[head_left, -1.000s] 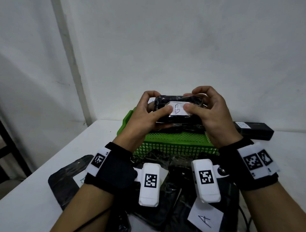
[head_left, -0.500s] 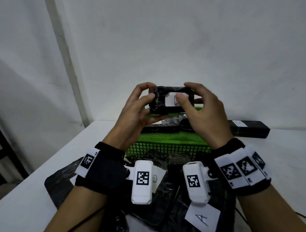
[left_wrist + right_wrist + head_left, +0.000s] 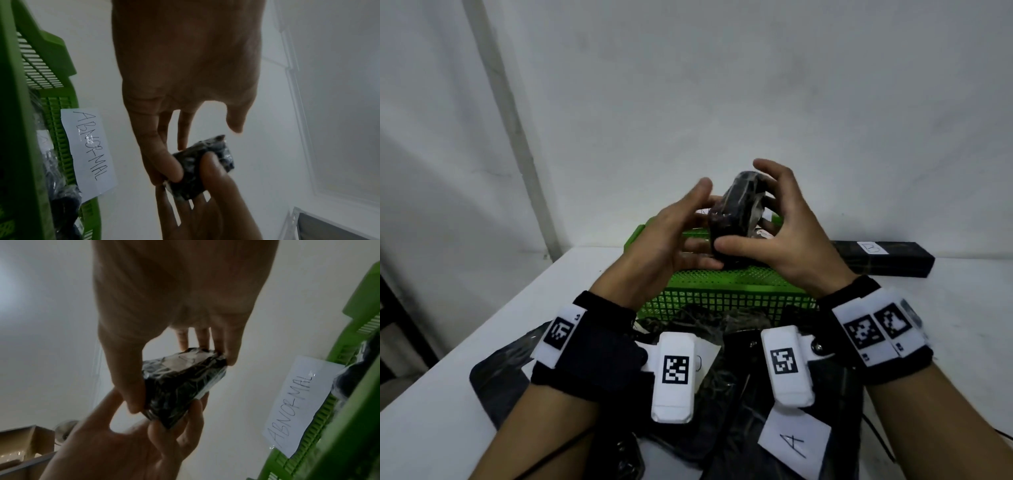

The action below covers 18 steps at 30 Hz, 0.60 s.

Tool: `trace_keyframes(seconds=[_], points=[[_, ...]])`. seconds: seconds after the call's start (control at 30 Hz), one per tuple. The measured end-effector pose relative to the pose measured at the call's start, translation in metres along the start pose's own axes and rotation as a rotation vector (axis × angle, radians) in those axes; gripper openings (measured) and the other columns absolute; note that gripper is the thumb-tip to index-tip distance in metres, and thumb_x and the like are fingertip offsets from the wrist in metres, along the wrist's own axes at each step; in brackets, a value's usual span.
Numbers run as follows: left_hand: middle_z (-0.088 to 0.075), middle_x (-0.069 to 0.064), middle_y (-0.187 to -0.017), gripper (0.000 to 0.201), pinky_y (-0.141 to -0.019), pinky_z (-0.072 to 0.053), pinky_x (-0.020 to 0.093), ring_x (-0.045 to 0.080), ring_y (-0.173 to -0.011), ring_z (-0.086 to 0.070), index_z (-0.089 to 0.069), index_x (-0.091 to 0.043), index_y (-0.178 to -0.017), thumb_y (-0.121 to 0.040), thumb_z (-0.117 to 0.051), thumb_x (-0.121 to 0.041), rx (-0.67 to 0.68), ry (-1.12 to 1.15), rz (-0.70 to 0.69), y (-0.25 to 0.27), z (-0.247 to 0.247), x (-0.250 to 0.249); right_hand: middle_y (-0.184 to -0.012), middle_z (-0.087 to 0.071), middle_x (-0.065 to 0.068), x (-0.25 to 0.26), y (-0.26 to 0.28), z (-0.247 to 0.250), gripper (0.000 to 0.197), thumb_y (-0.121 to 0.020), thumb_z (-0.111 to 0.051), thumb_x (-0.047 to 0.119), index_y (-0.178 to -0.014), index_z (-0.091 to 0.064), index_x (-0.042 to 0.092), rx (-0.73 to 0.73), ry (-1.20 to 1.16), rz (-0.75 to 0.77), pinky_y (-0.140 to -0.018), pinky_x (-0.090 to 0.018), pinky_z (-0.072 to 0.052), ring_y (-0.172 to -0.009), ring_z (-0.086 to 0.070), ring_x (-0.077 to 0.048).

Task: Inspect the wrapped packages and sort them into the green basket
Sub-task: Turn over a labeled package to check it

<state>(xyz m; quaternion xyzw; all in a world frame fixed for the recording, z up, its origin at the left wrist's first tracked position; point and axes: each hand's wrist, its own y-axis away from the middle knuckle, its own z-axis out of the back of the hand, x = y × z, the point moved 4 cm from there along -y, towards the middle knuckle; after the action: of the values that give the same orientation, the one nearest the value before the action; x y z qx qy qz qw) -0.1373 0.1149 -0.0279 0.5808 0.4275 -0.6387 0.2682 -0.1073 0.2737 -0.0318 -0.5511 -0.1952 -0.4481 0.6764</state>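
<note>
A black package wrapped in clear film [image 3: 729,222] stands on end in the air above the green basket [image 3: 722,277]. My right hand [image 3: 750,202] pinches it, thumb on the near lower side and fingers over the far top. My left hand [image 3: 707,219] has its fingers under the package's lower end, with the thumb lifted clear. The right wrist view shows the package [image 3: 180,386] with a white label on its upper face. In the left wrist view my left fingertips [image 3: 170,162] touch the package [image 3: 203,168]. A paper reading ABNORMAL [image 3: 88,151] hangs on the basket wall [image 3: 12,113].
A long black box with a white label [image 3: 887,262] lies right of the basket by the wall. Black wrapped packages and a paper marked A [image 3: 794,442] lie on the white table [image 3: 448,394] under my wrists. More packages sit in the basket. The table's edge runs along the left.
The package turned from lying crosswise, label B facing me, to standing on end. My left thumb came off it and my right hand shifted round to its top and near side.
</note>
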Motion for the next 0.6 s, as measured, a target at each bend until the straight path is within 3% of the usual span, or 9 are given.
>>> trace_keyframes(seconds=[0.07,0.13,0.17,0.23,0.3,0.4,0.5,0.6], points=[[-0.070,0.007,-0.107,0.048,-0.060,-0.057,0.027,0.020,-0.071,-0.069,-0.062,-0.012,-0.124,-0.085,-0.066,-0.039,0.006,-0.017,-0.004,0.000,0.001,0.001,-0.137,-0.034,0.039,-0.002,0.001,-0.003,0.121,-0.061,-0.092,0.041,-0.156,-0.018,0.040,0.109,0.012,0.020,-0.116,-0.025,-0.035,-0.128,-0.036,0.026],[-0.070,0.008,-0.104,0.049,-0.065,-0.059,0.031,0.021,-0.077,-0.071,-0.061,-0.012,-0.122,-0.078,-0.071,-0.031,0.006,0.011,-0.002,-0.001,0.002,0.004,-0.142,-0.024,0.045,-0.001,0.001,-0.001,0.120,-0.065,-0.084,0.051,-0.157,-0.009,0.047,0.140,-0.015,0.004,-0.116,-0.021,-0.028,-0.133,-0.025,0.025],[-0.070,0.008,-0.104,0.049,-0.070,-0.061,0.034,0.023,-0.083,-0.072,-0.061,-0.013,-0.122,-0.077,-0.075,-0.028,0.008,0.020,-0.013,-0.002,0.003,0.005,-0.148,-0.022,0.042,0.000,-0.001,0.001,0.114,-0.067,-0.079,0.057,-0.157,-0.009,0.049,0.109,-0.060,-0.032,-0.115,-0.023,-0.028,-0.136,-0.025,0.021],[-0.069,0.011,-0.111,0.052,-0.081,-0.061,0.040,0.026,-0.097,-0.072,-0.059,-0.013,-0.125,-0.078,-0.080,-0.020,0.016,0.020,-0.044,-0.003,0.002,0.006,-0.159,-0.029,0.021,-0.002,-0.005,0.009,0.103,-0.070,-0.069,0.069,-0.157,-0.019,0.044,-0.042,-0.130,-0.134,-0.115,-0.035,-0.035,-0.142,-0.033,0.002],[-0.066,0.013,-0.117,0.060,-0.085,-0.060,0.039,0.027,-0.103,-0.071,-0.056,-0.013,-0.130,-0.075,-0.081,-0.015,0.020,-0.018,-0.064,-0.002,0.000,0.006,-0.144,-0.054,0.006,-0.006,-0.008,0.018,0.097,-0.070,-0.072,0.073,-0.150,-0.038,0.030,-0.150,-0.162,-0.233,-0.110,-0.046,-0.046,-0.129,-0.056,-0.012],[-0.065,0.011,-0.123,0.058,-0.081,-0.060,0.031,0.022,-0.106,-0.071,-0.054,-0.014,-0.131,-0.078,-0.077,-0.007,0.052,-0.114,-0.088,0.001,-0.005,0.005,-0.112,-0.076,0.000,-0.006,-0.006,0.018,0.066,-0.072,-0.074,0.050,-0.129,-0.062,0.018,-0.045,-0.231,-0.245,-0.096,-0.049,-0.057,-0.104,-0.073,-0.017],[-0.062,0.010,-0.128,0.049,-0.080,-0.059,0.028,0.022,-0.110,-0.068,-0.052,-0.015,-0.132,-0.087,-0.071,-0.007,0.073,-0.173,-0.113,0.002,-0.007,0.005,-0.106,-0.077,-0.004,-0.004,-0.005,0.018,0.037,-0.083,-0.077,0.027,-0.116,-0.069,0.012,-0.047,-0.266,-0.174,-0.080,-0.037,-0.061,-0.099,-0.075,-0.017],[-0.061,0.007,-0.130,0.042,-0.086,-0.060,0.039,0.022,-0.112,-0.068,-0.051,-0.016,-0.133,-0.093,-0.064,-0.008,0.081,-0.206,-0.137,0.002,-0.008,0.006,-0.107,-0.076,-0.004,-0.001,-0.006,0.020,0.040,-0.082,-0.081,0.026,-0.117,-0.068,0.011,-0.097,-0.189,-0.112,-0.076,-0.031,-0.059,-0.098,-0.074,-0.015]])
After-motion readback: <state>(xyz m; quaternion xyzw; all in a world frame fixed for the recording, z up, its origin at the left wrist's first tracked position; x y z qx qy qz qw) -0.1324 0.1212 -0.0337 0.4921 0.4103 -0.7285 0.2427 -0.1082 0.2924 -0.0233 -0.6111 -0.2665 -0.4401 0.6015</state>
